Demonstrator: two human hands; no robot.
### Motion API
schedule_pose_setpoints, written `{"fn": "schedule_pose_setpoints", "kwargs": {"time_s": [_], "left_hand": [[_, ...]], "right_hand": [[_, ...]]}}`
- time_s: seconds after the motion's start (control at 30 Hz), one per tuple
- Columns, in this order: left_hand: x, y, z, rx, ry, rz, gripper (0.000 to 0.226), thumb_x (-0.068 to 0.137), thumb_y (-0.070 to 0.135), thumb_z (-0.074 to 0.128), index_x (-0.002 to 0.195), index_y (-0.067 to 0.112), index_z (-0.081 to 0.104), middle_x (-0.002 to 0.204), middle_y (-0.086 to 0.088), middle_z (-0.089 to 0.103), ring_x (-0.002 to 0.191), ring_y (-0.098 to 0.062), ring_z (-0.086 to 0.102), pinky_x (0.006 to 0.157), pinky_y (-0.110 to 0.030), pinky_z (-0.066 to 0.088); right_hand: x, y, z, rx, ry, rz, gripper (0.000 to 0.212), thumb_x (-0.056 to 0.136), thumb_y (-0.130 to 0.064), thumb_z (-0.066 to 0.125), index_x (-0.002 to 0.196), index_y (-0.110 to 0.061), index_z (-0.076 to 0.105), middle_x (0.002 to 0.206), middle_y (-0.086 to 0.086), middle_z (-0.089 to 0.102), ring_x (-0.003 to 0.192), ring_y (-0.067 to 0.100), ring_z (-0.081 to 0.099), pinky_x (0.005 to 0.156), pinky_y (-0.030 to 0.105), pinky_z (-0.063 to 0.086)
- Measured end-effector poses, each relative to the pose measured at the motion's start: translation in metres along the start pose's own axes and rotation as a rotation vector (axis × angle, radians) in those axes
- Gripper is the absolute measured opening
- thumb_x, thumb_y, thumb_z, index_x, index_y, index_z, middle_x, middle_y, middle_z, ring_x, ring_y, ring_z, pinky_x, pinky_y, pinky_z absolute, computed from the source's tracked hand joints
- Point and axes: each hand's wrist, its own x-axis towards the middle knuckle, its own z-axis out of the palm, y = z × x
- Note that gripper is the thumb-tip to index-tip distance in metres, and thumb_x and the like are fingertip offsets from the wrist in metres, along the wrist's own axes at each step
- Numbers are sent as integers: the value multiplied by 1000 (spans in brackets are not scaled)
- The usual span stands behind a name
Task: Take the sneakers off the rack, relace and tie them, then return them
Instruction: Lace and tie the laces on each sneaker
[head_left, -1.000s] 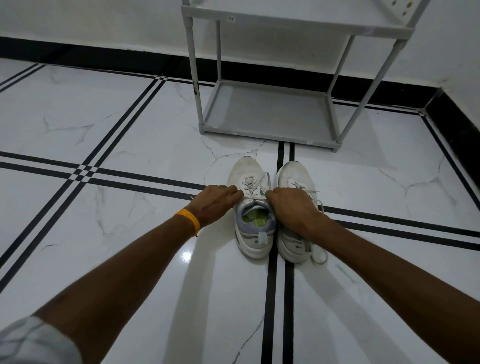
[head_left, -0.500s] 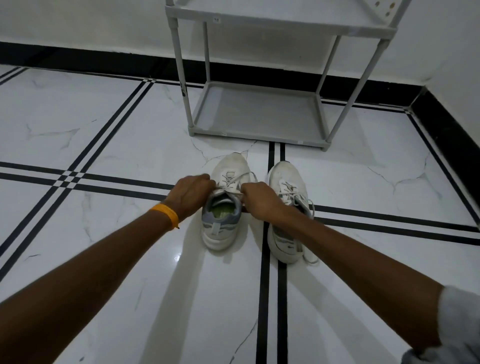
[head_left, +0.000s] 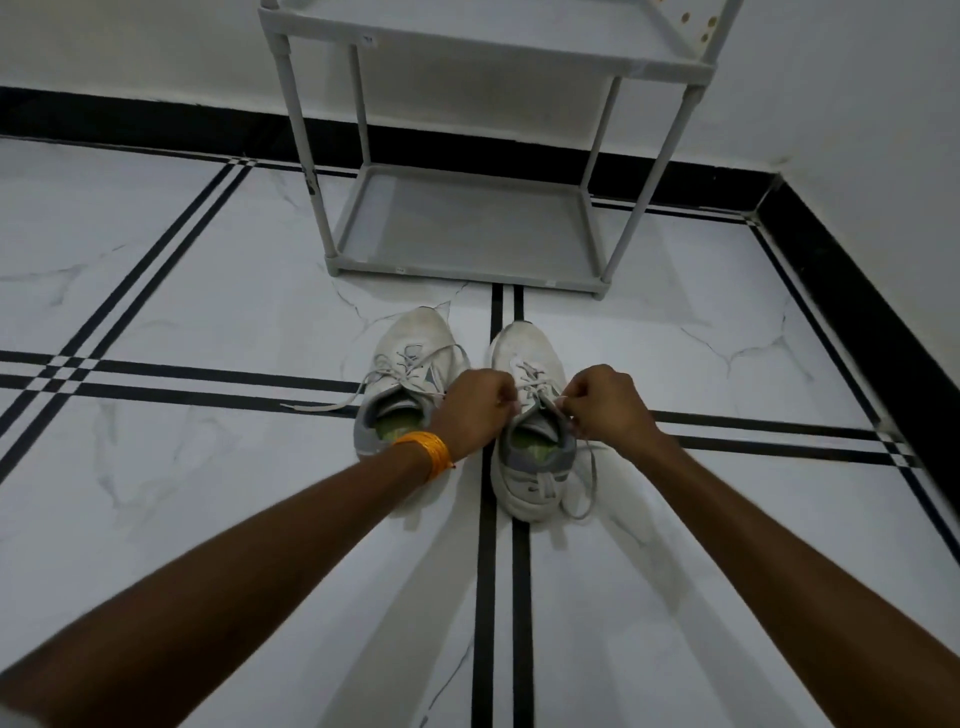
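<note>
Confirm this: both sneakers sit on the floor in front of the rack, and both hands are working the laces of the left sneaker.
Wrong on one point: the left hand and right hand are at the laces of the right sneaker, not the left sneaker, whose lace trails loose on the floor. The head view shows it. Both sneakers do sit in front of the rack.

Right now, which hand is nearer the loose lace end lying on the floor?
Left. The left hand is beside the lace end, across the left sneaker; the right hand is beyond the right sneaker.
</note>
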Motion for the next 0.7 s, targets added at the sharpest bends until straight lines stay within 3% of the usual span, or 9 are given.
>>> {"fn": "schedule_pose_setpoints", "kwargs": {"time_s": [0.13,0.23,0.3,0.37,0.43,0.53,0.7], "left_hand": [[2,-1,5,102,-33,24,15,92,16,53,93,1,58,93,-18,68,86,-34,62,76,-44,50],[-2,-1,7,-23,-9,-26,7,95,11,44,92,4,44,81,-16,60,71,-35,55,61,-41,42],[-3,0,8,-124,23,-121,14,94,15,46,89,3,48,80,-17,61,71,-33,56,62,-41,41],[-2,-2,6,-209,49,-177,21,86,22,57,78,3,57,75,-14,63,68,-23,55,59,-32,42],[-1,-2,3,-244,48,-184,23,76,24,70,65,7,59,63,-7,59,60,-16,51,53,-26,38],[2,-5,1,-296,48,-224,28,62,20,79,55,10,54,57,-7,52,55,-17,48,52,-29,41],[-2,-6,3,-287,106,-216,49,60,17,85,47,19,37,49,1,42,53,-15,42,51,-25,36]], "right_hand": [[-1,6,6,178,-29,78,17,84,-14,69,70,-7,62,68,12,65,63,24,62,70,42,57],[-4,5,10,410,-122,168,28,87,-12,68,65,-12,50,64,9,51,55,17,46,53,33,41],[-6,6,13,488,-94,211,34,81,-10,74,60,-12,48,61,8,47,51,16,42,48,29,36],[-7,7,18,474,89,216,43,62,-12,87,51,-15,45,56,4,50,53,19,49,52,33,46],[-11,2,21,385,213,209,47,53,-17,91,47,-17,44,52,1,51,52,18,51,49,30,45],[-15,-3,28,314,241,190,44,60,-20,88,50,-15,46,52,0,52,49,11,48,41,21,34],[-17,1,37,335,269,192,36,59,-23,90,55,-11,57,57,5,60,52,15,54,45,25,44]]}}
